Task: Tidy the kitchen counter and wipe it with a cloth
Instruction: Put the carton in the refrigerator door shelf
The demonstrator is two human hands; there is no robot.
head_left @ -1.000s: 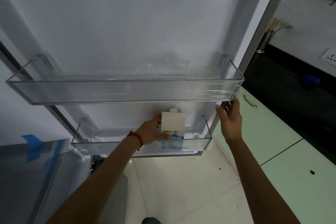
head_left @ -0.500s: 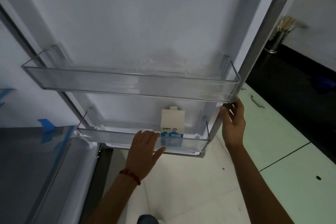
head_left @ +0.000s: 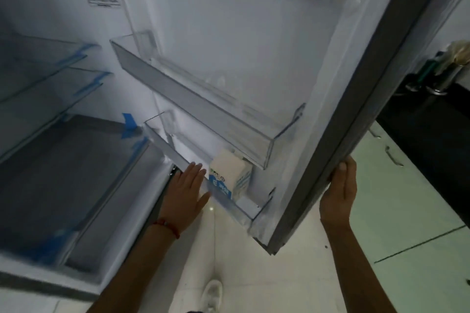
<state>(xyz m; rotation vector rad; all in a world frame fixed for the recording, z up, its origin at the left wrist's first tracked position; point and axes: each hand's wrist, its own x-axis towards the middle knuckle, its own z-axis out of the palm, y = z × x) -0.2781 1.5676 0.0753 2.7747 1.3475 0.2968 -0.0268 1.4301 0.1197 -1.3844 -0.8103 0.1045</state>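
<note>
Carton (head_left: 230,176) standing upright in the lowest door bin (head_left: 244,213) of the open refrigerator, under the upper bin (head_left: 203,107) at its 12 o'clock. Left hand (head_left: 187,193), flat, fingers spread and holding nothing, lies just beside the carton at its 9 o'clock; right hand (head_left: 339,193), at 3 o'clock, wraps the outer edge of the door (head_left: 356,114). The putting-away step appears complete; the next move calls for clearing the left hand from the opening and swinging the door shut.

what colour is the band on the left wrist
Red, a thin band around the left wrist, clearest in the head view.
</note>
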